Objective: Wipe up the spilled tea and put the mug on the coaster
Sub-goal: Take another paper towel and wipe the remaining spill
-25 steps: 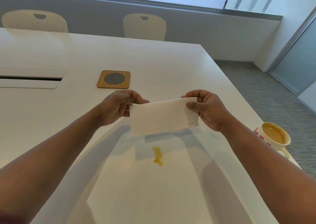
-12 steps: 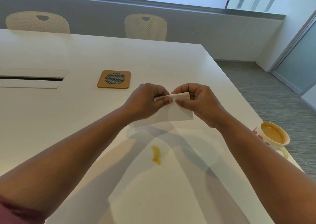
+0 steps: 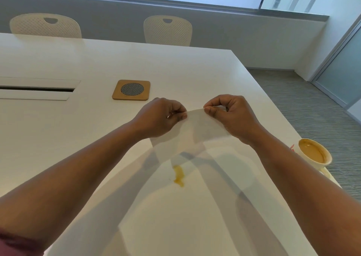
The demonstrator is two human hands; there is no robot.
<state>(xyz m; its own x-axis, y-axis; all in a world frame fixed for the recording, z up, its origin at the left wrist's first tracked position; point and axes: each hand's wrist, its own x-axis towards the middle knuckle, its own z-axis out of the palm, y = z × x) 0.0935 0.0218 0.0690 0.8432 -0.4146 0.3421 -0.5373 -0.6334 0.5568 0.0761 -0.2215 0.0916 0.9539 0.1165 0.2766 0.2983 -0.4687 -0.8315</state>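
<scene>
A white paper napkin (image 3: 201, 127) hangs between my hands above the white table (image 3: 78, 138). My left hand (image 3: 161, 117) pinches its top left corner and my right hand (image 3: 232, 117) pinches its top right corner. Below the napkin a small amber streak of spilled tea (image 3: 179, 175) lies on the table. A white mug (image 3: 313, 154) with red marks, full of milky tea, stands at the table's right edge, partly behind my right forearm. The square wooden coaster (image 3: 131, 90) with a dark mesh centre lies further back, left of my hands.
A long cable slot (image 3: 37, 89) is set into the table on the left. Two white perforated chairs (image 3: 167, 30) stand at the far side. The table's right edge drops to grey carpet (image 3: 304, 107), with a glass door at far right.
A second ago the napkin was held wide open. My hands came together and folded it, and they have now drawn slightly apart, holding the narrower folded napkin.
</scene>
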